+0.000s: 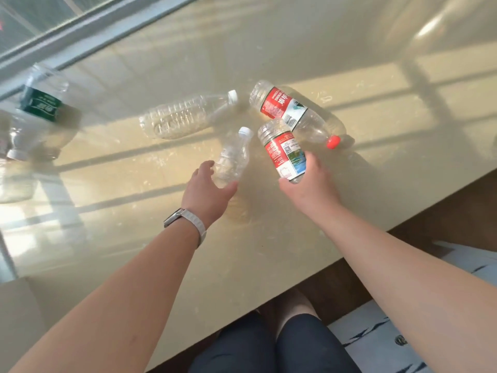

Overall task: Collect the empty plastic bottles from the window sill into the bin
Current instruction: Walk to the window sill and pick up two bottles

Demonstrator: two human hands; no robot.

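Several empty plastic bottles lie on the glossy beige window sill [242, 251]. My left hand [205, 189] curls round the base of a small clear bottle with a white cap [232, 157]. My right hand [309, 184] grips a red-labelled bottle [282, 149] by its lower end, lifted with its base pointing away from me. Behind it lies a second red-labelled bottle with a red cap [295, 114]. A larger clear bottle with a white cap [185, 117] lies on its side to the left. A green-labelled bottle [40, 100] rests at the far left.
The window frame [80, 30] runs along the back of the sill. The sill's front edge crosses diagonally from lower left to right, with dark floor beyond. My knees [269, 343] are below it, and a pale patterned cloth [376, 343] lies at lower right. No bin is in view.
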